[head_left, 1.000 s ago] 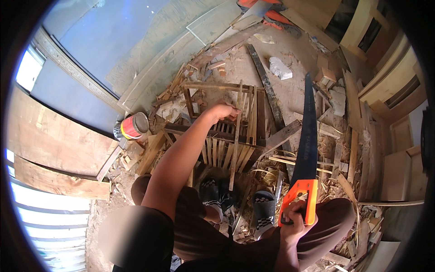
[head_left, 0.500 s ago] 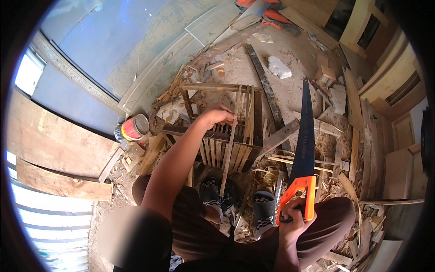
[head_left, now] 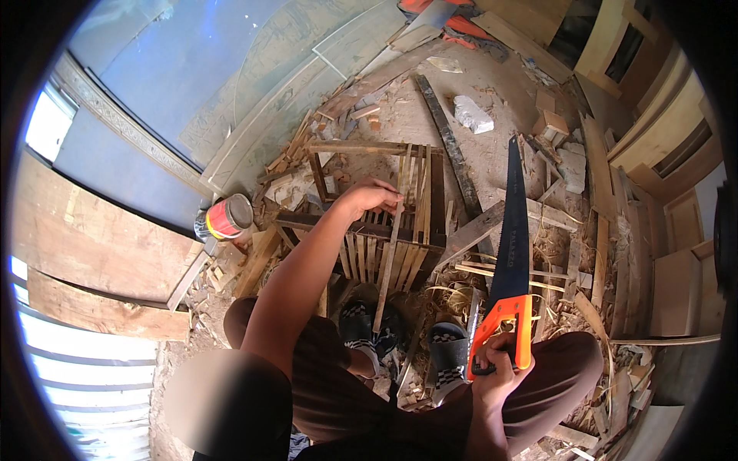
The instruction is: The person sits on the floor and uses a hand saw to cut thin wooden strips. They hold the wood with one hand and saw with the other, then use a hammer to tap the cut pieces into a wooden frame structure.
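My left hand [head_left: 370, 197] is closed on a thin wooden strip [head_left: 388, 269], fingers bent at its edge. The strip slants from above a slatted wooden crate frame [head_left: 355, 146] down toward my feet. Several more thin strips [head_left: 422, 192] lie along the right side of the frame. In my right hand [head_left: 498, 370], the orange handle of a handsaw [head_left: 513, 238] is gripped over my right knee. Its dark blade points up and away, toothed edge to the left, apart from the strip.
A paint can [head_left: 229, 217] with a red band stands left of the frame. Beyond it lie a long dark plank [head_left: 446, 127] and a white lump [head_left: 473, 114]. Wood scraps and straw litter the ground; panels [head_left: 676, 154] lean at the right. My sandalled feet [head_left: 449, 349] are close by.
The handsaw has swung slightly left, its tip a little lower, along with my right hand. My left hand and the wooden strip stay where they were.
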Demonstrator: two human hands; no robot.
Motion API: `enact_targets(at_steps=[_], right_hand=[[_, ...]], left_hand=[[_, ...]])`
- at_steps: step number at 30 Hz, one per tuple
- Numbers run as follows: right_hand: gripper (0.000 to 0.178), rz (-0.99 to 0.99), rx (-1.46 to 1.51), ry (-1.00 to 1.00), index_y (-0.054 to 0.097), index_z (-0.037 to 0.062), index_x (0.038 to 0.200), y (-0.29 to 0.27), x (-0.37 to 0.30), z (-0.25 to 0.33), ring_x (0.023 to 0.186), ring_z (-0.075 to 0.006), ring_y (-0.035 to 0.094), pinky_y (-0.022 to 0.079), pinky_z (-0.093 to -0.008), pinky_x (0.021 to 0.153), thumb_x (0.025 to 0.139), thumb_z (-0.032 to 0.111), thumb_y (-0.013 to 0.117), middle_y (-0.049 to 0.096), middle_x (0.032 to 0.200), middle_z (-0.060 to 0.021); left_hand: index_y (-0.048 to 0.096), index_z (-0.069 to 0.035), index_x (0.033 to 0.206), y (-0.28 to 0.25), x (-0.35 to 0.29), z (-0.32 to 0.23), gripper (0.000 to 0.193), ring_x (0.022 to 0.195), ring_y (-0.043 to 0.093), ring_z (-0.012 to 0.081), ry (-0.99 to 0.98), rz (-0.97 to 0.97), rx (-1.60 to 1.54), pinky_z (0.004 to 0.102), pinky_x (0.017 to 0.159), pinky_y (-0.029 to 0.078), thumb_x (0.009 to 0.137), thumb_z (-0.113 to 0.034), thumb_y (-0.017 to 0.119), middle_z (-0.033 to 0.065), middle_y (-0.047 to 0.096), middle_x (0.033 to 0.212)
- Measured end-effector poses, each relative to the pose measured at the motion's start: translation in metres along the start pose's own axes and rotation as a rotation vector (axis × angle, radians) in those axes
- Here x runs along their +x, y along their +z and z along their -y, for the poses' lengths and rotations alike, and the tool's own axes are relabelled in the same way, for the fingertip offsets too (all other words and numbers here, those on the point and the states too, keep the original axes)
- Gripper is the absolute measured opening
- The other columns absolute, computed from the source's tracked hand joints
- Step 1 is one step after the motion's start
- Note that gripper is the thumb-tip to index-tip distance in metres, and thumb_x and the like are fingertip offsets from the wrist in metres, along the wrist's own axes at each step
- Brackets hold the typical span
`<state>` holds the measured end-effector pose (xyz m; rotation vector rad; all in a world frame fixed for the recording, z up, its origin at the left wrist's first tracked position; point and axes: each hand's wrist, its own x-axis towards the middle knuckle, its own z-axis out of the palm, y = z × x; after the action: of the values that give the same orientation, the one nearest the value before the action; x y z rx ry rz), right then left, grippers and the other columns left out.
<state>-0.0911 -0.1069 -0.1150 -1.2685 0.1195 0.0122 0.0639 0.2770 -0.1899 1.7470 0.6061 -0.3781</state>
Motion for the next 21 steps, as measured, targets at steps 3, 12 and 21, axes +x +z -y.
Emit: enact_targets(at_steps=[3, 12, 21], right_hand=[[0.003, -0.009, 0.0, 0.016, 0.054, -0.0031, 0.077, -0.0005, -0.0005, -0.0005, 0.052, -0.012, 0.043, 0.038, -0.0274, 0.05, 0.075, -0.002, 0.055, 0.051, 0.067, -0.0055], [0.001, -0.03, 0.018, 0.034, 0.054, -0.0026, 0.073, 0.0039, -0.0009, 0.0028, 0.051, -0.0119, 0.043, 0.038, -0.0271, 0.05, 0.073, -0.002, 0.056, 0.051, 0.066, -0.0052], [0.004, -0.038, 0.046, 0.044, 0.056, -0.0037, 0.078, 0.0006, -0.0013, -0.0015, 0.052, -0.0113, 0.043, 0.038, -0.0267, 0.05, 0.073, -0.004, 0.056, 0.053, 0.068, -0.0058]], left_hand=[[0.075, -0.007, 0.11, 0.0005, 0.0009, 0.001, 0.022, 0.096, 0.074, 0.0184, -0.005, -0.003, -0.002, 0.0358, 0.086, 0.053, 0.097, -0.025, 0.075, 0.0075, 0.079, 0.102], [0.074, -0.006, 0.113, 0.0019, -0.0012, 0.0021, 0.023, 0.095, 0.074, 0.0184, -0.007, -0.002, -0.023, 0.036, 0.083, 0.052, 0.099, -0.024, 0.073, 0.0083, 0.079, 0.105], [0.073, -0.002, 0.11, 0.0065, -0.0073, 0.0016, 0.022, 0.087, 0.073, 0.016, 0.015, -0.026, -0.102, 0.031, 0.076, 0.054, 0.098, -0.02, 0.074, 0.0102, 0.08, 0.1]])
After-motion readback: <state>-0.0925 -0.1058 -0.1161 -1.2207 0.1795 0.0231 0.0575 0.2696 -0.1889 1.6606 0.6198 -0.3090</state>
